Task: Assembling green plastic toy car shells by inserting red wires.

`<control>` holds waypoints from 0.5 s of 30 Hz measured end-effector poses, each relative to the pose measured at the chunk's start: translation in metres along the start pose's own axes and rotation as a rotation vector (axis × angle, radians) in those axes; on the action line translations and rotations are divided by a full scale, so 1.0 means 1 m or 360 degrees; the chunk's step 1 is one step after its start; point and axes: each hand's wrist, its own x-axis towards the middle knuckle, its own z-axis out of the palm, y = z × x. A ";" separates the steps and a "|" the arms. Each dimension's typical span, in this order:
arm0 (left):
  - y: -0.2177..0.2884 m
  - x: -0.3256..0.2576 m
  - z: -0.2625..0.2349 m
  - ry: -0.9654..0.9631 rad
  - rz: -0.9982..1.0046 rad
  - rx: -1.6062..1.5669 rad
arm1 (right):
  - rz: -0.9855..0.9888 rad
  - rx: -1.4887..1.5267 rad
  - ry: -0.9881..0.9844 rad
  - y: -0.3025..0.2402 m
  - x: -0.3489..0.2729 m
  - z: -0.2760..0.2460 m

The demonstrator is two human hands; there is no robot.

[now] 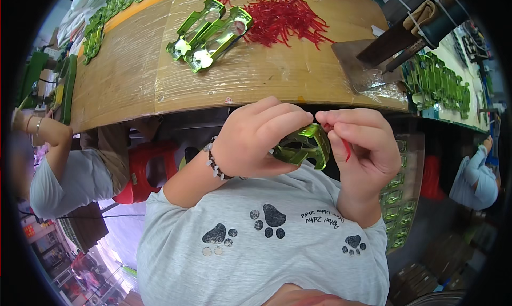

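Note:
My left hand (pixel 261 133) is wrapped round a shiny green plastic frame (pixel 305 147), held in front of my chest just off the table edge. Between the thumb and fingers of my right hand (pixel 365 143) is a thin red strip (pixel 346 150), its end hanging below the fingertips. The right fingertips are close beside the upper right end of the frame; whether the strip touches it I cannot tell. Farther off, two similar green frames (pixel 216 42) lie side by side on the table, next to a loose heap of red strips (pixel 285 18).
The table (pixel 128 66) has a film-wrapped brown top. A dark metal fixture (pixel 394 47) stands at its right. More green frames (pixel 440 85) lie in rows at the right and in a tray (pixel 418 178) beside me. Red stools (pixel 152 167) and co-workers are on both sides.

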 end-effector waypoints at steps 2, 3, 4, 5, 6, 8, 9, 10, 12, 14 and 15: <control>0.002 0.001 -0.001 -0.0014 0.0004 -0.0061 | -0.0120 0.0028 -0.0095 0.005 0.000 -0.001; 0.002 0.001 -0.001 -0.0028 0.0005 -0.0118 | -0.0166 0.0091 -0.0117 0.009 0.001 0.000; 0.002 0.002 -0.001 -0.0028 0.0004 -0.0119 | -0.0165 0.0090 -0.0117 0.012 0.000 0.001; 0.002 0.002 0.000 -0.0053 0.0001 -0.0144 | -0.0154 0.0157 -0.0100 0.015 -0.002 0.002; 0.001 0.002 0.000 -0.0077 -0.0003 -0.0170 | -0.0143 0.0223 -0.0081 0.017 -0.003 0.002; 0.000 0.000 0.002 -0.0079 -0.0090 -0.0322 | -0.0098 0.0243 -0.0076 0.017 -0.007 0.000; -0.001 -0.002 0.004 -0.0082 -0.0175 -0.0473 | -0.0056 0.0262 -0.0068 0.017 -0.008 -0.001; -0.002 -0.004 0.008 -0.0081 -0.0177 -0.0474 | -0.0054 0.0263 -0.0069 0.018 -0.008 -0.002; -0.002 -0.007 0.016 0.0120 -0.0224 -0.0711 | -0.0178 0.0142 -0.0123 0.021 -0.008 -0.005; -0.001 -0.004 0.017 0.0098 -0.0245 -0.0770 | -0.0210 0.0080 -0.0117 0.023 -0.008 -0.007; -0.001 -0.003 0.017 0.0079 -0.0265 -0.0826 | -0.0245 0.0021 -0.0114 0.024 -0.008 -0.007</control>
